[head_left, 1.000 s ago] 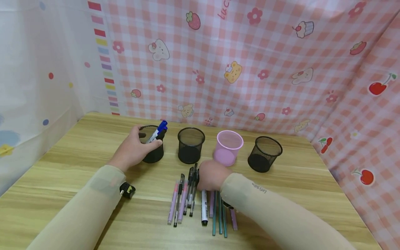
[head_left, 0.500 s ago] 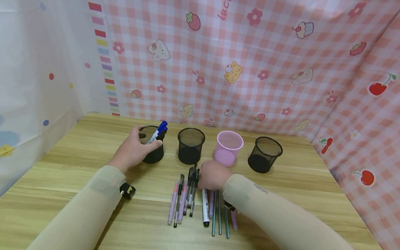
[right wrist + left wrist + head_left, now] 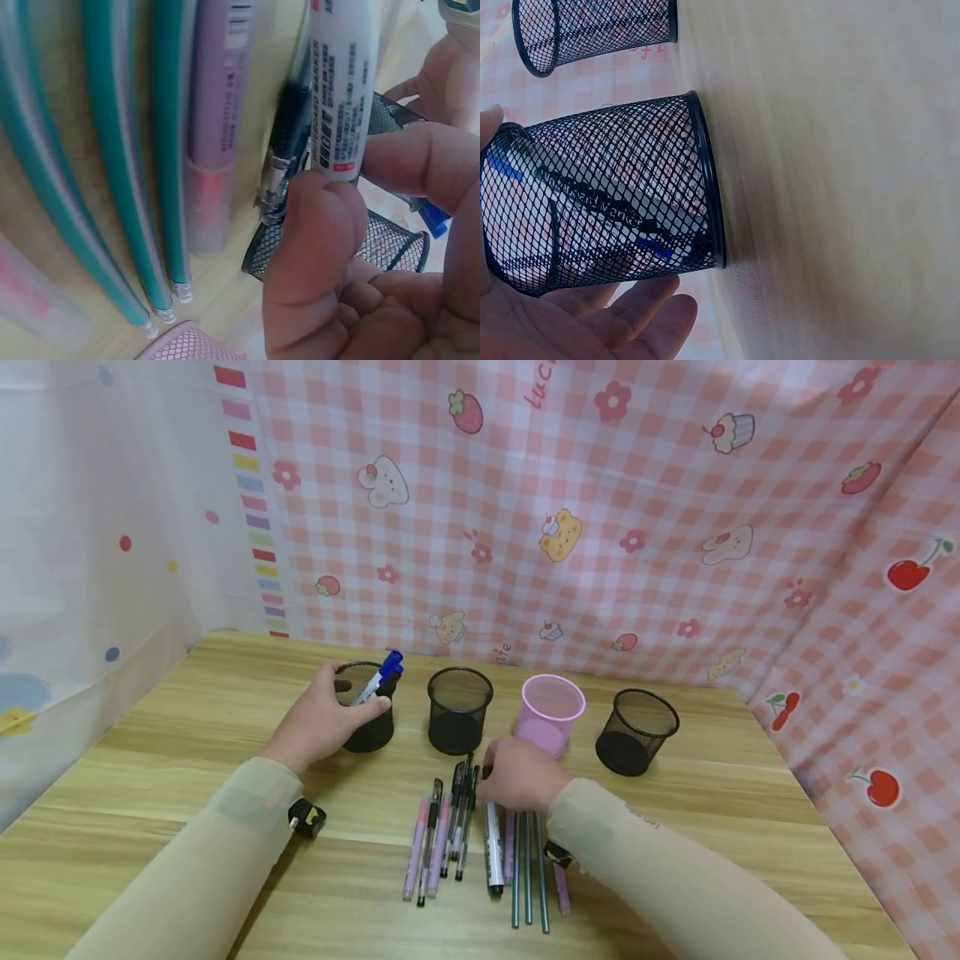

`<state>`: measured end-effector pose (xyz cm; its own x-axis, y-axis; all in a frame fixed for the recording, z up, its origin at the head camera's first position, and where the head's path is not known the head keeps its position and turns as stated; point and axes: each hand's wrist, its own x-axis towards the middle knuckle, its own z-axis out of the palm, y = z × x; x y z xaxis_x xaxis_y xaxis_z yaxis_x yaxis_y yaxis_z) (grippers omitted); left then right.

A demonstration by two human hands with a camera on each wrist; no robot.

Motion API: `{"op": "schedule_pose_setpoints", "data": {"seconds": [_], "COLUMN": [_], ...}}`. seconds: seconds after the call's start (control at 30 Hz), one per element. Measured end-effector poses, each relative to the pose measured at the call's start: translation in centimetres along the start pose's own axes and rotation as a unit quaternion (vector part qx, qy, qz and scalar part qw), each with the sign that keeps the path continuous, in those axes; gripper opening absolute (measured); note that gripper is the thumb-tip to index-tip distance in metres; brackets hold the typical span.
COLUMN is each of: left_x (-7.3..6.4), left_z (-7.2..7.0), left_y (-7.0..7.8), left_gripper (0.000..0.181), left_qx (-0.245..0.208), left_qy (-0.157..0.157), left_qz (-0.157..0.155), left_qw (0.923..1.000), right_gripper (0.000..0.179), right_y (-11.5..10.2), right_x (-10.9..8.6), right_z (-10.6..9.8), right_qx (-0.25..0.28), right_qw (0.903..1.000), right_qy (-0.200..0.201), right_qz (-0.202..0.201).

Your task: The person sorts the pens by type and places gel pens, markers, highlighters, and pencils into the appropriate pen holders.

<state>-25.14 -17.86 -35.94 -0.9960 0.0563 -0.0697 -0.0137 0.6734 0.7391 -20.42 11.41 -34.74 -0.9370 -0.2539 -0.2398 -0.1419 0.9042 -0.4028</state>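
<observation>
Nearest, on the wooden bench [image 3: 337,893], three green pencils [image 3: 528,877] lie in front of the pink cup [image 3: 553,714]. Purple highlighters [image 3: 413,860] lie there too, some by the pencils and two more left of the pink cup's front. A white marker [image 3: 494,852] is also in front of the pink cup, a bit to its left. The right hand [image 3: 521,775] has its grip on the marker's far end, pinched by thumb and finger. I can't tell if the near end touches the bench. Black pens [image 3: 432,818] lie in front of the pink cup, on the left.

Well left of the pink cup, the left hand [image 3: 315,727] has its grip curled round a black cup [image 3: 367,727]. Blue-capped markers [image 3: 391,662] lean inside that cup. The middle black cup [image 3: 456,727] stands just left of the pink cup, and the right black cup [image 3: 630,747] stands right of it. Behind the pink cup hangs a pink checked cloth [image 3: 480,460].
</observation>
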Motion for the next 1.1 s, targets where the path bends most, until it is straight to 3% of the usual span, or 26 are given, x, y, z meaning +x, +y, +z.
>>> {"op": "schedule_pose_setpoints", "data": {"seconds": [0.3, 0.63, 0.9, 1.1], "left_x": [0.0, 0.0, 0.1, 0.1], "left_z": [0.1, 0.1, 0.1, 0.0], "left_y": [-0.1, 0.0, 0.0, -0.1], "left_gripper": [0.123, 0.124, 0.126, 0.125], "left_qx": [-0.004, -0.003, 0.003, 0.001], "left_qy": [0.002, 0.002, 0.002, 0.002], "left_qz": [0.003, 0.002, -0.002, -0.002], "left_qw": [1.0, 1.0, 1.0, 1.0], "right_gripper": [0.044, 0.044, 0.038, 0.038], "right_y": [-0.2, -0.1, -0.2, -0.2], "right_x": [-0.5, -0.5, -0.6, -0.5], "right_z": [-0.9, -1.7, -2.0, -2.0], "right_qx": [0.073, 0.153, 0.252, 0.327], "right_qw": [0.9973, 0.9846, 0.9555, 0.923], "right_qy": [0.01, 0.083, 0.148, 0.192], "right_qz": [-0.001, -0.017, -0.038, -0.063]}}
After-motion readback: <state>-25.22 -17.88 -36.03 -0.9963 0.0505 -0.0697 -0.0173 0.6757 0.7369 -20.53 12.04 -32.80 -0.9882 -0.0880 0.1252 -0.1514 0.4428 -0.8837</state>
